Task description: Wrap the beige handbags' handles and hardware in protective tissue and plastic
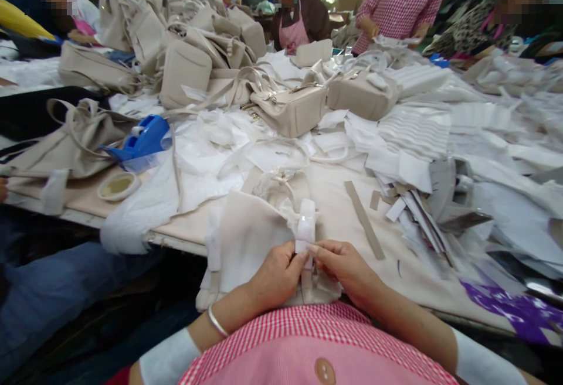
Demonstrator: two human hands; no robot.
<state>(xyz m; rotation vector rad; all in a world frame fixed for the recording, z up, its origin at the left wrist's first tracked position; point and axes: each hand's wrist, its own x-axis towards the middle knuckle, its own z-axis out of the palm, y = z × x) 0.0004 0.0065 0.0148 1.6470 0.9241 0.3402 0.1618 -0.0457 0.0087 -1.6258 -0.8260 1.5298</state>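
Note:
A light beige handbag [253, 235] lies at the table's front edge against my apron. White paper [307, 215] is wrapped along a strap on the bag, with a shiny bit of clear tape on it. My left hand [281, 271] is closed, thumb and finger pinching the left end of a small white paper strip [302, 246]. From the other side, my right hand [341, 265] pinches the strip near its right end. Clear plastic wrap [277, 188] covers the bag's handle. Both hands partly hide the lower bag.
A blue tape dispenser [147, 136] and a small round dish [118, 187] are to the left. Beige bags [185, 74] are piled behind. Paper strips [424, 221] and a grey tape dispenser [448, 188] lie right. Several people work around the table.

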